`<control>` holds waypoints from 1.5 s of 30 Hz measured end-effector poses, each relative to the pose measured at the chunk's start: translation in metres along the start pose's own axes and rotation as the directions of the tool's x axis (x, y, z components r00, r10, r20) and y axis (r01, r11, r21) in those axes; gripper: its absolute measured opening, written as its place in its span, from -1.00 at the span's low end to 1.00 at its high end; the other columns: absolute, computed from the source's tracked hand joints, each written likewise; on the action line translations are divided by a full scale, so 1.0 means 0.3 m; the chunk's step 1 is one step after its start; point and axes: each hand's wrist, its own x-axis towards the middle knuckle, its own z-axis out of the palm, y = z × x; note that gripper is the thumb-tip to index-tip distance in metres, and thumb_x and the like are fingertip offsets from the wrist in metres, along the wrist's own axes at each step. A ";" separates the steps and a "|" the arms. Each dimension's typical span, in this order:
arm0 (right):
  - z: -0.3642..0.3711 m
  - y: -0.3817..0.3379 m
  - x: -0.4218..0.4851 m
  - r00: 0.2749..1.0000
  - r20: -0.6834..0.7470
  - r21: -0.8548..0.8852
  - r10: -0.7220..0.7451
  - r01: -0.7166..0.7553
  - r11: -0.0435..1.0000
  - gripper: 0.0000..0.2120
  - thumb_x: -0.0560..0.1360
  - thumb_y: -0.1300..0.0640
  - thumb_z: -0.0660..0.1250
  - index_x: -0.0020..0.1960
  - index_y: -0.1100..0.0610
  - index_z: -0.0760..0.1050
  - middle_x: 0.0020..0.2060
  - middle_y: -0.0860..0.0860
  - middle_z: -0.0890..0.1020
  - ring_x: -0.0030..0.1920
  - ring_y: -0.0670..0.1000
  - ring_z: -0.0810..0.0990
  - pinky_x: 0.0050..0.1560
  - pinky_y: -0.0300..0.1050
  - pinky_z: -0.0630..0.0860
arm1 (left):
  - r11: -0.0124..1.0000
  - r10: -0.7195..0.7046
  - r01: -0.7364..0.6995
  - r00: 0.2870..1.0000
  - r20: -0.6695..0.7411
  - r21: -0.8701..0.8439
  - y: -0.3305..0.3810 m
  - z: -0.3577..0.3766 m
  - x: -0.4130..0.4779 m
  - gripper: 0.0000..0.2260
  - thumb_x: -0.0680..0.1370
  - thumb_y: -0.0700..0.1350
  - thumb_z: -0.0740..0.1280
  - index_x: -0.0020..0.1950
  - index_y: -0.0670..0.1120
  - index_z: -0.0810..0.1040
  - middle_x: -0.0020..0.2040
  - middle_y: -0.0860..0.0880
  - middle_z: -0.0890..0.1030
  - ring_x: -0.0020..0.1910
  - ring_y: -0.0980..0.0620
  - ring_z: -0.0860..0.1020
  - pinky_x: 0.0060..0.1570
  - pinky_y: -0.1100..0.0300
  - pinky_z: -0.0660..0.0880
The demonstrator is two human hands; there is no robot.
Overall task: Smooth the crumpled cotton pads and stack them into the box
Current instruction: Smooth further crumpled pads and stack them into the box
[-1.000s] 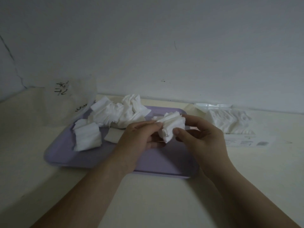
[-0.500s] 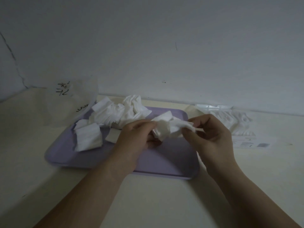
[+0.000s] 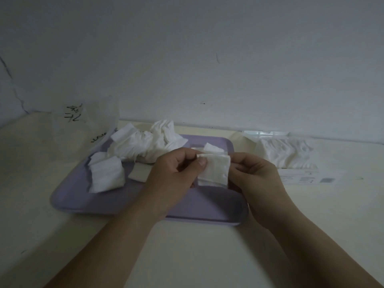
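Fingers (image 3: 201,163) of the left hand (image 3: 172,175) and right hand (image 3: 257,179) are pinching opposite side edges of one flattened cotton pad (image 3: 215,171), holding it above the tray (image 3: 207,206) | box (image 3: 284,152) is sitting on the surface to the right, nearer the right hand | crumpled pads (image 3: 145,146) are lying far left.

The cotton pad (image 3: 215,170), a crumpled wad between both hands a second ago and half pulled apart a moment later, is now opened into a nearly flat square. The left hand (image 3: 174,175) now pinches its upper left corner under the thumb, and the right hand (image 3: 255,179) holds its right edge. The corner of another pad (image 3: 214,148) now peeks out behind its top edge.
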 end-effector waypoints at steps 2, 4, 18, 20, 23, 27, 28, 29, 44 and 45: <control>0.004 0.001 0.001 1.000 -0.001 0.005 0.009 -0.009 1.000 -0.90 0.52 0.34 0.46 -0.05 0.21 0.73 -0.15 0.23 0.76 -0.23 0.08 0.70 -0.23 -0.18 0.61 | 1.000 0.018 -0.017 0.999 -0.041 0.011 0.000 -0.006 0.001 -0.91 0.60 -0.14 0.43 0.06 -0.03 0.73 -0.28 0.00 0.66 -0.34 0.11 0.53 -0.26 0.25 0.54; 0.005 0.007 0.005 1.000 0.013 0.028 0.023 -0.024 0.999 -0.94 0.48 0.29 0.51 -0.07 0.18 0.73 -0.13 0.25 0.76 -0.16 0.17 0.72 -0.13 -0.06 0.67 | 0.999 0.032 -0.031 0.998 -0.051 0.014 0.002 -0.006 -0.002 -0.91 0.60 -0.16 0.43 0.05 -0.04 0.73 -0.30 0.09 0.65 -0.35 0.16 0.53 -0.25 0.29 0.52; -0.008 0.026 0.017 0.995 0.087 -0.004 -0.039 0.039 0.999 -0.72 0.53 0.48 0.39 0.20 0.26 0.59 -0.02 0.18 0.76 -0.04 0.05 0.72 0.02 -0.15 0.64 | 0.998 -0.067 0.068 0.988 0.138 -0.006 0.039 -0.037 -0.002 -0.75 0.56 -0.30 0.45 0.10 0.04 0.70 -0.06 0.06 0.76 -0.22 0.24 0.65 -0.22 0.43 0.49; -0.007 0.029 0.016 0.995 0.079 -0.061 -0.056 0.061 0.996 -0.68 0.53 0.44 0.42 0.24 0.20 0.60 0.04 0.18 0.75 0.00 0.05 0.72 0.07 -0.10 0.65 | 0.998 -0.059 0.064 0.986 0.157 -0.024 0.039 -0.039 -0.006 -0.81 0.58 -0.29 0.42 0.11 -0.06 0.71 -0.17 0.08 0.75 -0.31 0.28 0.61 -0.28 0.46 0.46; -0.006 0.030 0.016 0.996 0.056 -0.071 -0.066 0.070 0.995 -0.73 0.55 0.38 0.43 0.21 0.17 0.64 -0.04 0.12 0.77 -0.10 -0.02 0.71 -0.02 -0.16 0.64 | 0.996 -0.062 0.075 0.972 0.226 -0.050 0.048 -0.038 -0.011 -0.77 0.58 -0.28 0.43 0.20 -0.08 0.67 -0.12 0.09 0.75 -0.23 0.26 0.64 -0.24 0.43 0.50; -0.011 0.037 0.019 0.999 0.003 -0.059 -0.038 0.038 0.998 -0.79 0.56 0.27 0.45 0.18 0.14 0.68 0.03 0.18 0.75 -0.03 0.10 0.71 0.07 0.10 0.65 | 0.998 -0.046 0.052 0.960 0.276 -0.017 0.035 -0.035 -0.013 -0.65 0.56 -0.30 0.46 0.27 0.03 0.64 0.10 0.01 0.75 0.01 0.14 0.68 -0.08 0.29 0.58; -0.012 0.038 0.019 0.999 -0.008 -0.074 -0.035 0.034 0.997 -0.80 0.56 0.24 0.46 0.17 0.12 0.69 0.03 0.17 0.75 -0.04 0.09 0.70 0.02 0.07 0.64 | 0.999 -0.040 0.043 0.963 0.267 -0.004 0.031 -0.034 -0.012 -0.65 0.57 -0.30 0.44 0.27 0.05 0.64 0.09 0.01 0.75 -0.02 0.14 0.66 -0.12 0.27 0.57; -0.013 0.041 0.021 0.999 -0.021 -0.088 -0.032 0.030 0.996 -0.81 0.56 0.23 0.47 0.16 0.11 0.70 0.01 0.15 0.76 -0.06 0.06 0.69 -0.03 0.01 0.61 | 0.999 -0.039 0.041 0.962 0.269 -0.002 0.030 -0.033 -0.012 -0.65 0.57 -0.32 0.43 0.27 0.05 0.64 0.08 0.00 0.75 -0.03 0.12 0.65 -0.12 0.24 0.57; -0.008 0.046 0.023 0.958 -0.090 -0.226 -0.272 0.247 0.942 -0.87 0.52 0.31 0.49 0.03 0.16 0.73 0.06 0.12 0.71 0.03 -0.05 0.70 -0.02 -0.25 0.58 | 0.992 -0.101 0.111 0.984 0.149 -0.064 0.009 -0.011 -0.005 -0.78 0.59 -0.28 0.41 0.20 -0.09 0.70 0.00 -0.11 0.77 -0.13 0.04 0.69 -0.14 0.23 0.59; -0.009 0.039 0.022 0.961 -0.081 -0.240 -0.263 0.238 0.941 -0.86 0.52 0.30 0.50 0.06 0.15 0.73 0.07 0.10 0.71 0.00 -0.08 0.71 -0.05 -0.27 0.59 | 0.991 -0.097 0.110 0.983 0.153 -0.076 0.010 -0.013 -0.005 -0.78 0.59 -0.28 0.41 0.20 -0.10 0.70 0.01 -0.12 0.76 -0.13 0.03 0.69 -0.13 0.22 0.60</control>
